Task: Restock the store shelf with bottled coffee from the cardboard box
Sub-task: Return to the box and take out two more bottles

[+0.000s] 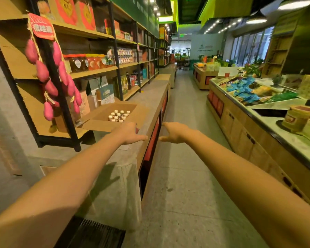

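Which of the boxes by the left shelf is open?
The plain brown cardboard box nearest the left hand: its flaps are spread and small white-capped bottles stand inside. The printed boxes behind it look closed.

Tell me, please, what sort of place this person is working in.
Most likely a grocery shop: long shelves carrying jars, a counter heaped with packets across the aisle, and an open box of bottles not yet shelved.
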### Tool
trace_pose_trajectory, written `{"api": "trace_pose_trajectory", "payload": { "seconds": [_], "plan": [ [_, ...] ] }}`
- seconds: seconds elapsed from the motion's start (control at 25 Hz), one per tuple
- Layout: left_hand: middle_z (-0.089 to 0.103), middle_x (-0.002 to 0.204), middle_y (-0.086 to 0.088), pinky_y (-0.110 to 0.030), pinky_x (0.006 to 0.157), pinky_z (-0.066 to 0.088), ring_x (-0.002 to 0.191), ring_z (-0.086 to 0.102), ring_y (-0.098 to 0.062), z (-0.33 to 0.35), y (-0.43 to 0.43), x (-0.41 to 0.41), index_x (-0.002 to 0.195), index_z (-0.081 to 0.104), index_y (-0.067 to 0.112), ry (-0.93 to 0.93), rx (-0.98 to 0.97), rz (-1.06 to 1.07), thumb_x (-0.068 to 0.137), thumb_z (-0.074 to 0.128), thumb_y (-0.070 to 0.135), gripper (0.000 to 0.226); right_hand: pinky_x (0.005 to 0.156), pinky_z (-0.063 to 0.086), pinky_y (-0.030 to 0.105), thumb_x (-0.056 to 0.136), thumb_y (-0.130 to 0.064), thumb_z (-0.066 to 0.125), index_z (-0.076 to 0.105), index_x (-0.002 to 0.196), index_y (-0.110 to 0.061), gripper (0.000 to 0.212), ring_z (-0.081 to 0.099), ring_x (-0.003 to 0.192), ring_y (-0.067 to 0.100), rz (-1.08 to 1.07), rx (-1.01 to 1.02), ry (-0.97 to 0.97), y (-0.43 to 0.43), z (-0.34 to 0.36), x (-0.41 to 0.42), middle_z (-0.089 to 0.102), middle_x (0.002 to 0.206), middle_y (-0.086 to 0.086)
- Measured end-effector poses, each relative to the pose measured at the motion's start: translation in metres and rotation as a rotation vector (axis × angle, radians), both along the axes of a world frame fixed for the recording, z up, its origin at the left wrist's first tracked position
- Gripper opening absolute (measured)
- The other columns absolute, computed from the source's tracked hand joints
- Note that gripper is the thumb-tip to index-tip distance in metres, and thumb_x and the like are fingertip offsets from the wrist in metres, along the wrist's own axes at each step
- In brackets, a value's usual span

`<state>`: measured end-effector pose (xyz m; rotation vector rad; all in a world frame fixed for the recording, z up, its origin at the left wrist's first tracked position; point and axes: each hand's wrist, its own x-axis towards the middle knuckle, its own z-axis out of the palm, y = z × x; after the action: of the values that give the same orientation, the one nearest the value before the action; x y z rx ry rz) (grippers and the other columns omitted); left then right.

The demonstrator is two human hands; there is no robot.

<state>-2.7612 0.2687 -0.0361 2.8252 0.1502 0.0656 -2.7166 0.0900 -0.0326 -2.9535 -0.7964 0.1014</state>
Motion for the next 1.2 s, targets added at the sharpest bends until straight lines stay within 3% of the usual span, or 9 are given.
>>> {"api": "trace_pose_trajectory", "payload": {
  "seconds": [0.16,0.4,0.52,0.76,0.84,0.96,1.2],
  "plan": [
    [0.039,0.147,-0.014,-0.041,0.103,0.040,0.131,0.042,-0.030,-0.002,0.006,0.103,0.143,0.034,0.004,0.008,0.050,-0.036,0.077,0.062,0.058,0.090,0.101,0.041,0.046,0.090,-0.048,0.052,0.033,0.140,-0.008,0.067,0.048,0.124,0.033,-0.046,0.000,-0.002,0.006,0.000,0.103,0.046,0.139,0.014],
    [0.039,0.147,-0.012,-0.041,0.105,0.038,0.133,0.040,-0.029,-0.017,0.027,0.253,0.144,0.034,0.008,-0.013,0.095,0.053,0.075,0.062,0.061,0.091,0.103,0.039,0.048,0.090,-0.049,0.052,0.029,0.143,-0.010,0.070,0.044,0.128,0.033,0.068,-0.015,-0.040,0.030,-0.016,0.263,0.043,0.144,0.012],
    [0.046,0.141,-0.012,-0.042,0.100,0.042,0.127,0.045,-0.030,-0.021,0.039,0.332,0.138,0.042,0.009,-0.055,0.085,0.127,0.075,0.061,0.063,0.086,0.100,0.041,0.045,0.090,-0.047,0.053,0.029,0.144,-0.010,0.070,0.045,0.127,0.033,0.158,-0.020,-0.040,0.052,-0.016,0.358,0.046,0.141,0.013],
    [0.061,0.108,-0.012,-0.037,0.073,0.045,0.091,0.055,-0.027,-0.031,0.094,0.417,0.101,0.057,0.010,-0.052,0.022,0.364,0.073,0.066,0.056,0.054,0.100,0.040,0.038,0.090,-0.041,0.055,0.035,0.140,-0.007,0.063,0.045,0.127,0.031,0.374,-0.024,0.030,0.134,-0.021,0.485,0.044,0.142,0.015],
    [0.061,0.113,-0.013,-0.037,0.076,0.045,0.097,0.056,-0.028,-0.041,0.121,0.430,0.107,0.057,0.010,-0.032,0.024,0.463,0.075,0.066,0.054,0.055,0.094,0.040,0.033,0.091,-0.039,0.055,0.041,0.135,-0.008,0.056,0.047,0.123,0.029,0.436,0.000,0.053,0.167,-0.030,0.511,0.048,0.137,0.014],
    [0.051,0.133,-0.015,-0.039,0.093,0.042,0.119,0.050,-0.031,-0.058,0.162,0.447,0.130,0.047,0.007,0.017,0.025,0.619,0.082,0.064,0.047,0.065,0.093,0.042,0.034,0.091,-0.038,0.055,0.046,0.132,-0.012,0.049,0.051,0.116,0.027,0.511,0.007,0.082,0.223,-0.047,0.544,0.053,0.131,0.011],
    [0.048,0.139,-0.010,-0.040,0.097,0.043,0.122,0.049,-0.028,-0.103,0.262,0.491,0.137,0.039,0.012,0.082,-0.018,0.819,0.082,0.062,0.050,0.070,0.096,0.046,0.036,0.091,-0.035,0.056,0.050,0.127,-0.015,0.042,0.055,0.109,0.025,0.690,0.020,0.066,0.339,-0.084,0.611,0.058,0.123,0.007]
  ]
}}
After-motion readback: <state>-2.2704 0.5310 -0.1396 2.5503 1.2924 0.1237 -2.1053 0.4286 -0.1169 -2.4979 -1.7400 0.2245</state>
